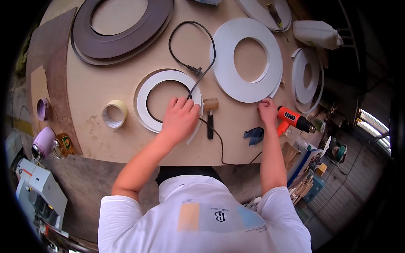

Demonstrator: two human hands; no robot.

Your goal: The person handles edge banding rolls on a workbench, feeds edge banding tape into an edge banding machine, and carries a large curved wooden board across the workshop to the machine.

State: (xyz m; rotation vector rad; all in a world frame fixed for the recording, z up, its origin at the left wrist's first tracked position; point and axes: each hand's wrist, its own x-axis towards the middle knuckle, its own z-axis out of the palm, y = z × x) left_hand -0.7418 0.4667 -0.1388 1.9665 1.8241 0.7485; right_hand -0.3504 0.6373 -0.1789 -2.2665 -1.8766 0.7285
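Observation:
My left hand (181,119) is closed round a black power cable (214,42), over the right edge of a small white edge-banding roll (145,90). The cable loops away above the hand and comes out again below it. My right hand (268,111) has its fingers curled together at the lower edge of a larger white edge-banding roll (225,63); what they hold, if anything, is hidden. Right beside that hand lies an orange and black heat gun (290,117). A mallet (210,122) lies between my hands, and a dark blue cloth-like piece (254,135) is near my right forearm.
A brown banding roll (126,44) lies at the upper left, a masking tape roll (122,110) nearer. More white rolls (306,80), a screwdriver (274,16) and a white jug (316,33) are at the right. A purple flask (44,141) stands by the left edge.

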